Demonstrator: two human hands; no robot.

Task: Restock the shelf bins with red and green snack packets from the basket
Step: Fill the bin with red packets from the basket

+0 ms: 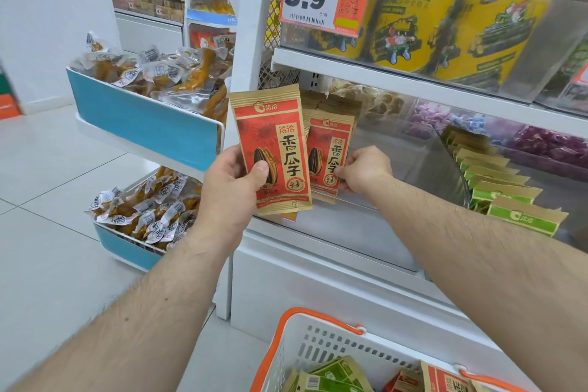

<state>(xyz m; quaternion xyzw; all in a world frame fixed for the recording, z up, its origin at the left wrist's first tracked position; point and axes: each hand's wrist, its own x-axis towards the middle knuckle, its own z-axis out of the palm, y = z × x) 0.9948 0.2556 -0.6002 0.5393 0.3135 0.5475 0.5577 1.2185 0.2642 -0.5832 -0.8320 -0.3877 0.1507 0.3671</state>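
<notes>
The left hand [234, 181] has its grip on one red sunflower-seed packet [270, 149] held before the clear shelf bin [397, 149]. The right hand [366, 172] pinches the front packet of the red row [329, 156] standing in that bin. That row could topple if released carelessly. Green packets [496, 188] fill the neighbouring bin, about seven showing. Three or more packets lie in the basket [321, 344].

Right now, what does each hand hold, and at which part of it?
The left hand grips a red packet at its lower left edge, thumb on the front. The right hand pinches the front red packet in the bin at its lower right edge.
</notes>
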